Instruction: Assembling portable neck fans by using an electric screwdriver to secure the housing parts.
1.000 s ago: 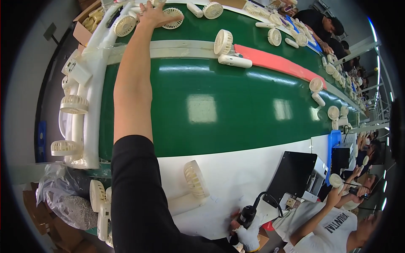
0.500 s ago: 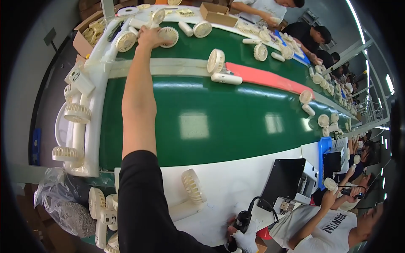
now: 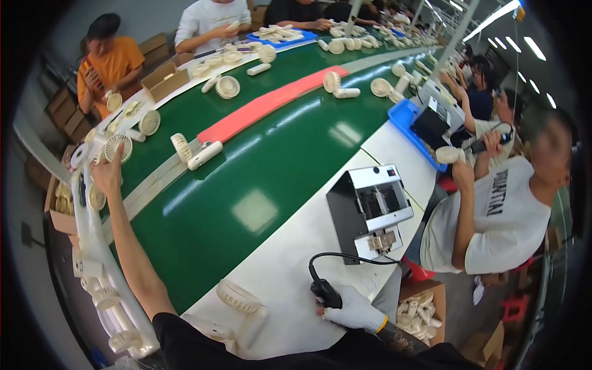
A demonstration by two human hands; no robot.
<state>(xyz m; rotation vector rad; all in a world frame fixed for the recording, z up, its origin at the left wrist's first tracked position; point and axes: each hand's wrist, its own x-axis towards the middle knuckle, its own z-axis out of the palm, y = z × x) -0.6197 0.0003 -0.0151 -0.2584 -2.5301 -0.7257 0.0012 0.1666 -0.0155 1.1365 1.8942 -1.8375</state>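
My left hand (image 3: 108,176) stretches to the far left end of the green belt. Its fingers are closed at a cream handheld fan (image 3: 118,148), whose round grille shows above them; the palm hides the handle. Another fan head (image 3: 96,198) lies just below that hand. In a white glove, my right hand (image 3: 357,310) grips a black corded electric screwdriver (image 3: 325,293) over the white worktable. Between my arms, a cream fan (image 3: 240,299) lies on the tabletop, its handle toward me.
Beside the screwdriver stands a black-and-silver machine (image 3: 376,209). A red strip (image 3: 271,105) runs along the belt's divider, with a fan (image 3: 182,148) at its near end. A co-worker in a white shirt (image 3: 493,209) sits at right. A box of cream parts (image 3: 425,314) stands below the table.
The view has swung to the right, bringing the machine and my gloved right hand further into sight. My left hand stays among the fans at the belt's far end.
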